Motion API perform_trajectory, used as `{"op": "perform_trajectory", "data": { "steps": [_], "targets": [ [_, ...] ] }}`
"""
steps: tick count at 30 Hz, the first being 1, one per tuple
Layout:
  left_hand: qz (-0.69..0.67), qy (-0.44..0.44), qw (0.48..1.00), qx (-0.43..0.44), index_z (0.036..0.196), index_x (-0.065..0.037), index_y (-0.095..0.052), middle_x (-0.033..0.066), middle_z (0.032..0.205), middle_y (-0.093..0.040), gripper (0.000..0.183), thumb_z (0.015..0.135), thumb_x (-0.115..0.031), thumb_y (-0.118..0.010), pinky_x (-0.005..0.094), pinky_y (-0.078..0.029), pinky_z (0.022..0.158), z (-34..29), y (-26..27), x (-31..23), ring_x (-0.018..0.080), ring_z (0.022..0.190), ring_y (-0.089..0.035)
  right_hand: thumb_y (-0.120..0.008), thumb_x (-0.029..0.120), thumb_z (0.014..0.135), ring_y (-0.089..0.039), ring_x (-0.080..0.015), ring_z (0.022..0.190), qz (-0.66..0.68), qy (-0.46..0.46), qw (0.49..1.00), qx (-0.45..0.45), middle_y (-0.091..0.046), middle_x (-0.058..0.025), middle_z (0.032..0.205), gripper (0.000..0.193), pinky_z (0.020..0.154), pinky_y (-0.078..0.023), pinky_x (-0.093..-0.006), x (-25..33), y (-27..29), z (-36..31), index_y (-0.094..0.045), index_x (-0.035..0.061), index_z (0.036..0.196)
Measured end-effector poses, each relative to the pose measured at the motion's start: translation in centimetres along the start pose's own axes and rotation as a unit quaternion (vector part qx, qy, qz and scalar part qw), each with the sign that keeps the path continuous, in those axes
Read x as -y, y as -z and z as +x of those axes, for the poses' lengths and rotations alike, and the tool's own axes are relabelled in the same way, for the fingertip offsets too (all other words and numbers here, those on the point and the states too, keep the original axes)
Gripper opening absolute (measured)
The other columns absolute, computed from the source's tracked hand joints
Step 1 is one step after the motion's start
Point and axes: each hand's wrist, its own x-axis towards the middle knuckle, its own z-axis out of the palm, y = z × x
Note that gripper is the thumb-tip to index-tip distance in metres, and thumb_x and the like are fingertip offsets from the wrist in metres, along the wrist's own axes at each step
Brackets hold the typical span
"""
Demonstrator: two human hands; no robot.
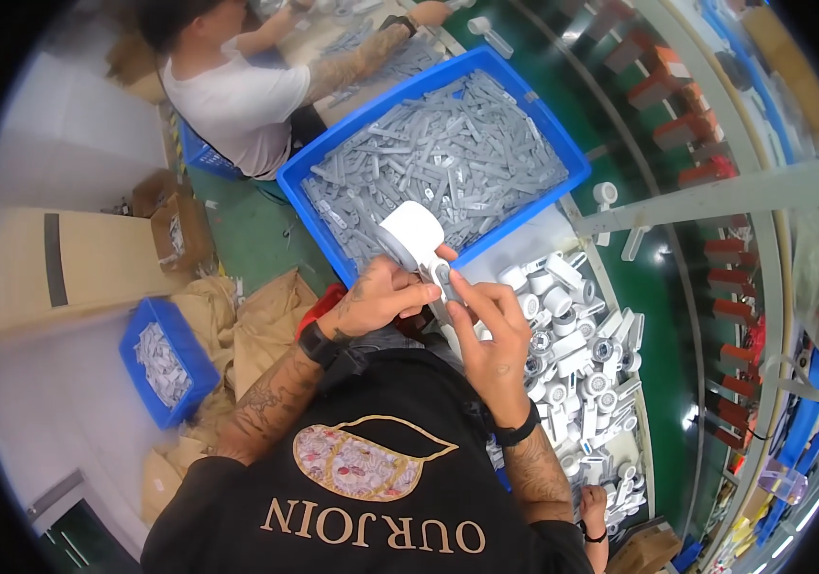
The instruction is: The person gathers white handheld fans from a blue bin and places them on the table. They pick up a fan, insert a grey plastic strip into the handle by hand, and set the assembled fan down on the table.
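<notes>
In front of my chest I hold a white handheld fan (413, 232), its thick round head pointing away from me. My left hand (373, 300) is closed round the lower side of the head and the top of the handle. A grey handle cover (446, 281) lies along the handle, and my right hand (496, 344) pinches it and the handle between thumb and fingers. Whether the cover is fully seated cannot be seen. Just beyond my hands stands a blue crate (577, 170) full of similar long grey covers.
White fans (582, 354) are heaped on the bench at my right, beside a green conveyor (663, 383) with a few parts on it. A co-worker (237, 96) in white sits at far left. Another person's hand (593, 512) reaches in lower right. A small blue crate (168, 364) stands left.
</notes>
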Motion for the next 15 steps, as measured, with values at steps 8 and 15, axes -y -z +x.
{"op": "perform_trajectory", "data": {
  "steps": [8, 15],
  "targets": [
    [0.023, -0.024, 0.998, -0.043, 0.139, 0.001, -0.052, 0.0064, 0.115, -0.067, 0.047, 0.095, 0.0, -0.067, 0.0227, -0.044, 0.061, 0.4, 0.2, 1.1, 0.0068, 0.082, -0.058, -0.077, -0.004, 0.086, -0.062, -0.0219, 0.092, -0.108, 0.061, 0.992, 0.024, -0.061, -0.0079, 0.101, 0.043, 0.081, -0.053, -0.0353, -1.0, -0.5, 0.2, -0.074, 0.0076, 0.127],
    [0.123, -0.039, 0.992, 0.015, 0.123, -0.004, -0.065, 0.0011, 0.094, -0.067, 0.034, 0.091, -0.009, -0.075, 0.0244, -0.048, 0.061, -1.4, 1.5, 2.4, 0.0056, 0.073, -0.059, -0.07, 0.008, 0.098, -0.061, -0.0191, 0.12, 0.254, -0.119, 0.951, 0.131, -0.063, -0.0098, 0.131, 0.048, 0.105, -0.048, -0.036, -1.8, -2.3, 1.6, -0.056, -0.0014, 0.143]
  ]
}}
